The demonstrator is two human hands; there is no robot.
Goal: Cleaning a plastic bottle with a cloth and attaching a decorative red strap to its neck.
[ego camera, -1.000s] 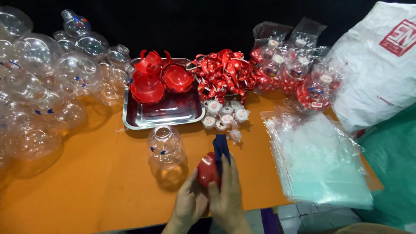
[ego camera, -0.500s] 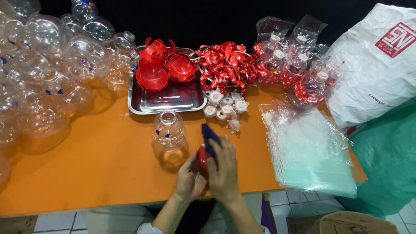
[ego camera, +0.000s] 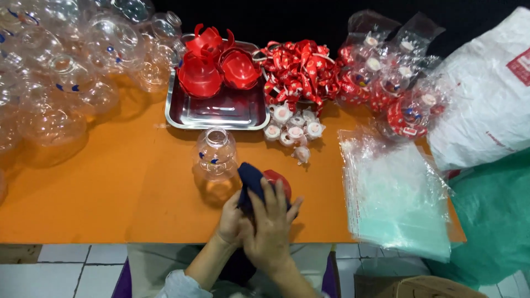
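My right hand (ego camera: 271, 226) presses a dark blue cloth (ego camera: 250, 181) over a red plastic piece (ego camera: 279, 181) at the near edge of the orange table (ego camera: 110, 193). My left hand (ego camera: 232, 221) holds the same red piece from below and the left, mostly hidden by the right hand. A clear plastic bottle (ego camera: 214, 160) with blue markings stands upright just to the left of the hands, apart from them.
A steel tray (ego camera: 212, 113) holds red plastic pieces (ego camera: 212, 69). Many clear bottles (ego camera: 61, 72) pile at the left. Red ribbons (ego camera: 298, 69), small white caps (ego camera: 292, 129), bagged items (ego camera: 397, 83), a stack of clear bags (ego camera: 395, 193) and a white sack (ego camera: 488, 99) lie right.
My hands, the cloth and the red piece stay together by the clear bottle while my head shifts. The right hand has slid over the top, covering more of the red piece.
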